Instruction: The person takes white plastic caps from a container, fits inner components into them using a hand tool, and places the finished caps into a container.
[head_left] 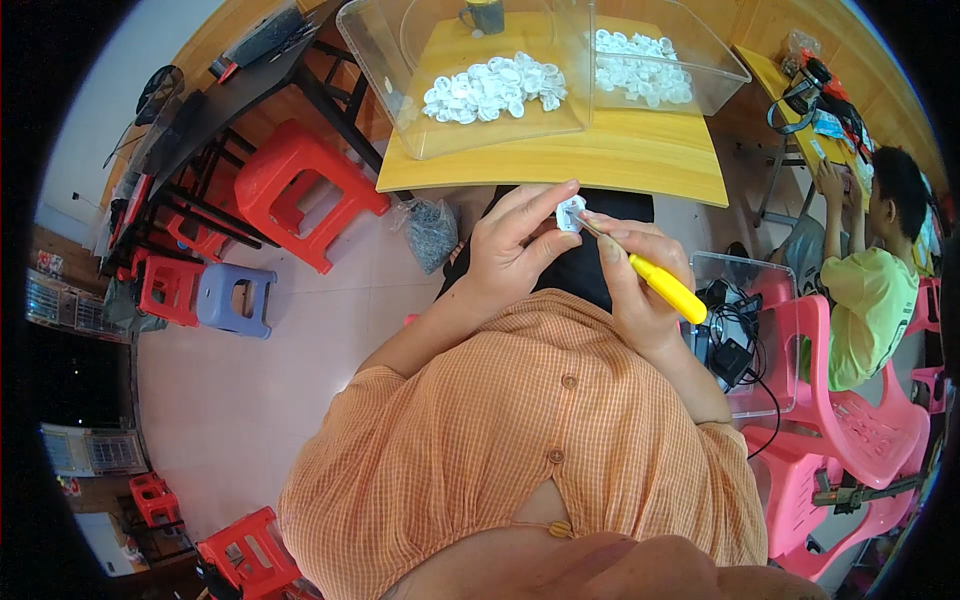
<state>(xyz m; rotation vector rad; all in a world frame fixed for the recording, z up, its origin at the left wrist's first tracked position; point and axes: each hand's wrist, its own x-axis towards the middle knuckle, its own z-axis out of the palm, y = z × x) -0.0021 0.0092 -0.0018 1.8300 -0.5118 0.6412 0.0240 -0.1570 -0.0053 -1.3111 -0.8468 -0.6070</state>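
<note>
Tool point(668, 288) held to a white part point(571, 213).
Left hand point(505, 245) pinches the part between thumb and fingers, just off the table's point(550, 155) near edge; right hand point(640, 280) is closed around the tool's yellow handle, its tip at the part. More parts point(495, 88) lie heaped beyond, in a clear bin point(408, 135).

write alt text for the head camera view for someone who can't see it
The left hand holds a small white piece while the right hand points a yellow-handled tool at it. Beyond them, heaps of white pieces show in clear bins on a yellow table.
</note>
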